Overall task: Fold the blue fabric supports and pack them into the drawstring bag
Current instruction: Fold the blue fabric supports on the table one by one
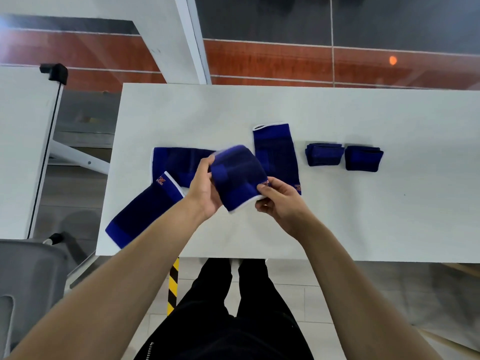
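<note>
Both hands hold one blue fabric support (237,176) above the white table (337,216); it is bent over on itself, its far end blurred. My left hand (204,189) grips its left side, my right hand (279,201) pinches the white-edged near corner. A long support (144,214) lies flat at the table's left, overlapping another flat one (179,162) behind it. A third flat support (276,154) lies just right of the hands. Two folded supports (324,154) (363,157) sit side by side at the right. No drawstring bag is in view.
A second white table (20,141) stands at the left with a black clamp (54,71) on its corner. A grey chair (28,287) is at the lower left. My legs in black trousers (233,307) and yellow-black floor tape (172,287) show below the table's near edge.
</note>
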The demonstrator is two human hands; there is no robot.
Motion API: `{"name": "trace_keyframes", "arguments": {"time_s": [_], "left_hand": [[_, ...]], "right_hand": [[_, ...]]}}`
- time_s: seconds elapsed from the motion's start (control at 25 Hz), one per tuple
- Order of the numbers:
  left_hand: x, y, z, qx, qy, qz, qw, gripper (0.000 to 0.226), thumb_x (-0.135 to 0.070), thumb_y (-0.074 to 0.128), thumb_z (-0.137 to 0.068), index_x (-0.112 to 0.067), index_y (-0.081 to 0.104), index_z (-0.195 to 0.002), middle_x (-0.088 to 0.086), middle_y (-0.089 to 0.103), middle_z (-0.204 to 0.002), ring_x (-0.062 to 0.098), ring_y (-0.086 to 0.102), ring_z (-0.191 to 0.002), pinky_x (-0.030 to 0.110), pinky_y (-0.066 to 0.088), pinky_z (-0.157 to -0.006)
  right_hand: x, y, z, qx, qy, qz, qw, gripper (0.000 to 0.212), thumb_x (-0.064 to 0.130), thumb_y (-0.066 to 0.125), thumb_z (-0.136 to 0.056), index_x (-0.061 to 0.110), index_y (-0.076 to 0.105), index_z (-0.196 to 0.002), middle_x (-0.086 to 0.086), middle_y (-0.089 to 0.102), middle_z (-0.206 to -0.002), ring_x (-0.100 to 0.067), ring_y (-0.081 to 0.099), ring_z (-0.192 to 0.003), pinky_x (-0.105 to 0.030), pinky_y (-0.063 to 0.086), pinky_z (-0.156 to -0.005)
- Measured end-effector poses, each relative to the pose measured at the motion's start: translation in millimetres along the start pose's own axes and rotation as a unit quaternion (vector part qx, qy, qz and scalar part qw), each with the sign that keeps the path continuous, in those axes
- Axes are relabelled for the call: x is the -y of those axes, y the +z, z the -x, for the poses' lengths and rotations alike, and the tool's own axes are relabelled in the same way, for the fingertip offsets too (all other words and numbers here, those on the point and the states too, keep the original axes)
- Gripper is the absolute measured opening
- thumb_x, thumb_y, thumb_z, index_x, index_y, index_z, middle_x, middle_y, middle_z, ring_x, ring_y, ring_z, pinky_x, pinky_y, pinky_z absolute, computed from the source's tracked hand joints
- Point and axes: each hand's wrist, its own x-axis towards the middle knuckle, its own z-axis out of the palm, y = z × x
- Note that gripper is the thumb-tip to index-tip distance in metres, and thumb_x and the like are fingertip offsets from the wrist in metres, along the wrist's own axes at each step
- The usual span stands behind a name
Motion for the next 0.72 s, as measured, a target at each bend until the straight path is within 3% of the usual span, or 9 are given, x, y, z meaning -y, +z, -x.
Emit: {"name": "trace_keyframes", "arguments": {"time_s": [0.08, 0.16, 0.24, 0.36, 0.52, 0.72], "left_hand": [[-3.8, 2.5, -23.1, -0.037, 0.002, -0.033, 0.999, 0.034, -0.034, 0.066, -0.091, -0.014, 0.070, -0.118, 0.009, 0.076, -0.112, 0.028, 0.071, -0.104, 0.044, 0.059, -0.088], [-11.2, 14.6, -43.6, -0.087, 0.057, -0.122, 0.987, 0.014, -0.019, 0.067, -0.092, -0.014, 0.071, -0.104, 0.008, 0.076, -0.101, 0.028, 0.072, -0.093, 0.049, 0.057, -0.087], [-21.5, 34.9, -53.9, -0.071, 0.118, -0.188, 0.972, 0.007, -0.013, 0.066, -0.092, -0.018, 0.068, -0.097, 0.004, 0.074, -0.094, 0.023, 0.071, -0.086, 0.042, 0.060, -0.077], [-36.7, 65.6, -67.0, -0.021, 0.198, -0.320, 0.926, 0.019, -0.003, 0.066, -0.089, -0.018, 0.064, -0.102, 0.002, 0.072, -0.091, 0.019, 0.071, -0.085, 0.031, 0.060, -0.070], [-41.2, 90.0, -91.9, -0.010, 0.260, -0.482, 0.837, 0.019, -0.008, 0.063, -0.091, -0.016, 0.063, -0.108, 0.003, 0.071, -0.092, 0.027, 0.071, -0.090, 0.044, 0.061, -0.082], [-36.1, 98.7, -117.0, -0.020, 0.278, -0.537, 0.796, 0.022, -0.015, 0.063, -0.094, -0.014, 0.064, -0.116, -0.003, 0.065, -0.093, 0.024, 0.068, -0.094, 0.044, 0.061, -0.082]], "right_hand": [[1.5, -11.4, 7.0, 0.005, -0.018, 0.083, 0.996, 0.009, 0.010, 0.059, -0.100, 0.009, 0.068, -0.103, -0.005, 0.065, -0.083, -0.017, 0.060, -0.066, -0.030, 0.055, -0.073], [1.1, -24.0, 9.4, -0.044, -0.039, 0.142, 0.988, 0.012, 0.012, 0.059, -0.101, 0.005, 0.069, -0.105, -0.008, 0.065, -0.084, -0.017, 0.061, -0.067, -0.033, 0.055, -0.073], [-1.7, -35.7, 9.1, -0.115, -0.064, 0.196, 0.972, 0.018, 0.015, 0.056, -0.102, 0.003, 0.068, -0.102, -0.012, 0.064, -0.081, -0.014, 0.062, -0.063, -0.036, 0.053, -0.070], [-6.6, -48.3, 5.8, -0.195, -0.085, 0.282, 0.935, 0.020, 0.019, 0.053, -0.102, 0.009, 0.069, -0.095, -0.014, 0.068, -0.080, -0.009, 0.063, -0.060, -0.032, 0.048, -0.063], [-10.3, -58.4, 0.7, -0.252, -0.081, 0.228, 0.937, 0.008, 0.023, 0.062, -0.098, 0.019, 0.069, -0.099, -0.005, 0.073, -0.079, -0.011, 0.064, -0.060, -0.014, 0.043, -0.049], [-10.6, -71.5, -12.9, -0.287, -0.052, 0.220, 0.931, 0.010, 0.028, 0.062, -0.097, 0.022, 0.069, -0.101, 0.002, 0.074, -0.079, -0.015, 0.068, -0.067, -0.013, 0.042, -0.045]]}}
